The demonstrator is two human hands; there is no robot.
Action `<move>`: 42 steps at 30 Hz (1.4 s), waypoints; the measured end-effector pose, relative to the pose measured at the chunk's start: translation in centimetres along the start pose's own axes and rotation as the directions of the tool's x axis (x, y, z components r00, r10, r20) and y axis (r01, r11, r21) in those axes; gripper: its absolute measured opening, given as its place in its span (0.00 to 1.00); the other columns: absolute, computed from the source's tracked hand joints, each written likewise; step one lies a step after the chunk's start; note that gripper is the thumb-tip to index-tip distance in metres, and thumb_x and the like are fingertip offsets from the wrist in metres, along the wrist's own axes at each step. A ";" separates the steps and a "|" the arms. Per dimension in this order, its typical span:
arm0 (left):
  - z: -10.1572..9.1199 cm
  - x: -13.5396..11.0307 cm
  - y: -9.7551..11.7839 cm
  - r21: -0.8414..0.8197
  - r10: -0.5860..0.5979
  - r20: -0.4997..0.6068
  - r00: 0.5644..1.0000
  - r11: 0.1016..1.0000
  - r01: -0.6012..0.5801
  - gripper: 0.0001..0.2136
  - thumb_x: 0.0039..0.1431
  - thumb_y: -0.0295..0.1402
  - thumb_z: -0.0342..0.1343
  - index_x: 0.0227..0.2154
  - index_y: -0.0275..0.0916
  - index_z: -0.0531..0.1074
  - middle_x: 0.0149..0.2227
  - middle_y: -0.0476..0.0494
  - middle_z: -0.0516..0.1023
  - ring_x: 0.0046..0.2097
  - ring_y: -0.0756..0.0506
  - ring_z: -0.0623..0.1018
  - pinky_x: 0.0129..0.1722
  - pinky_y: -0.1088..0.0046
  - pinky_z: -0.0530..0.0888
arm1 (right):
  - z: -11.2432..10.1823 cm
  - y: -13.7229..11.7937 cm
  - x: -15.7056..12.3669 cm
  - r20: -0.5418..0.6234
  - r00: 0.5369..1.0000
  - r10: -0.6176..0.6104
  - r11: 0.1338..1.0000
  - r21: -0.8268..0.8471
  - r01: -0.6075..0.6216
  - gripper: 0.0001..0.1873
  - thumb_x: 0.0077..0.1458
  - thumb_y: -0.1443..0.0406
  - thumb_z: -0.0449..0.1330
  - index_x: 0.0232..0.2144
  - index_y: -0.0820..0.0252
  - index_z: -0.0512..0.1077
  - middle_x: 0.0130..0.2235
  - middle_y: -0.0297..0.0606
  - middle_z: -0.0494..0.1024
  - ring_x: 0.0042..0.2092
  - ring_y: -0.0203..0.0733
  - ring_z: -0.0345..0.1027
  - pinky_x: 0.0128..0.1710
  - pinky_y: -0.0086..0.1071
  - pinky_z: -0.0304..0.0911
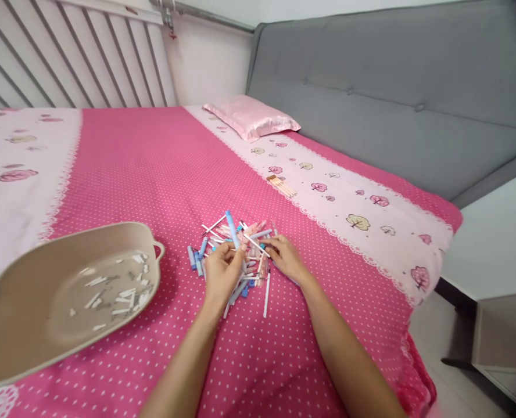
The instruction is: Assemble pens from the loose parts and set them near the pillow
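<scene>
Between the left fingers (237, 263) a blue marker (230, 225) sits tilted.

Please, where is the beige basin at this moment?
In the head view, the beige basin is at the lower left on the pink bedspread, to the left of the left hand.

Pile (253, 252) partly hidden by left hand (223, 268); basin (33, 302) cropped at left.
</scene>
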State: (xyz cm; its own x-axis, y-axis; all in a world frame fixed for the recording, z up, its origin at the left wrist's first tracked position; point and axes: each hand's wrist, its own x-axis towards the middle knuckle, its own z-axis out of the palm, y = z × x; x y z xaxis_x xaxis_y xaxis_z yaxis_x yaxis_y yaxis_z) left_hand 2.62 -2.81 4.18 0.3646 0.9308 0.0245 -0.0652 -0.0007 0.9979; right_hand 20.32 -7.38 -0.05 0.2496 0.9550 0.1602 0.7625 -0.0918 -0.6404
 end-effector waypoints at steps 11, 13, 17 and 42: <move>0.4 -0.3 0.9 0.007 0.043 0.051 0.998 0.999 -0.043 0.17 0.50 0.45 0.59 0.31 0.33 0.72 0.22 0.49 0.74 0.23 0.51 0.71 0.24 0.77 0.66 | 1.6 -0.8 -1.0 -0.127 0.992 -0.020 0.999 -0.045 0.015 0.15 0.63 0.61 0.49 0.46 0.58 0.72 0.43 0.42 0.70 0.45 0.43 0.64 0.45 0.35 0.59; 0.5 -0.5 0.9 0.015 0.060 0.055 0.997 0.998 -0.060 0.17 0.50 0.45 0.59 0.30 0.33 0.72 0.22 0.49 0.73 0.23 0.52 0.70 0.24 0.78 0.65 | 1.8 -1.1 -1.1 -0.140 0.989 -0.037 0.997 -0.066 0.028 0.16 0.63 0.60 0.48 0.46 0.57 0.72 0.43 0.41 0.70 0.46 0.43 0.63 0.46 0.36 0.59; 0.7 -1.9 1.1 0.036 0.089 0.017 0.996 0.995 -0.089 0.16 0.52 0.45 0.57 0.27 0.35 0.70 0.21 0.50 0.72 0.22 0.51 0.69 0.24 0.77 0.65 | 1.9 -1.6 -1.3 -0.161 0.984 -0.073 0.994 -0.098 0.058 0.17 0.63 0.59 0.48 0.47 0.55 0.73 0.42 0.40 0.71 0.45 0.43 0.63 0.45 0.36 0.59; -3.6 0.0 0.2 0.178 0.059 -0.149 0.987 0.984 -0.032 0.15 0.53 0.45 0.57 0.34 0.37 0.75 0.25 0.47 0.76 0.28 0.48 0.74 0.31 0.75 0.71 | 1.2 -1.8 -0.3 -0.147 0.987 0.071 0.992 -0.098 -0.086 0.13 0.54 0.64 0.58 0.42 0.58 0.77 0.43 0.41 0.74 0.43 0.41 0.68 0.43 0.34 0.63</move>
State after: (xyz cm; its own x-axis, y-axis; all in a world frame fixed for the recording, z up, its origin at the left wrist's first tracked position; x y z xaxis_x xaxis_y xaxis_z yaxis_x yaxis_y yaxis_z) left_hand -0.72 -1.51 4.17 0.2178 0.9732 0.0745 0.0891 -0.0958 0.9914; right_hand 18.16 -7.18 0.14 0.3879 0.8942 0.2232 0.7929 -0.2003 -0.5754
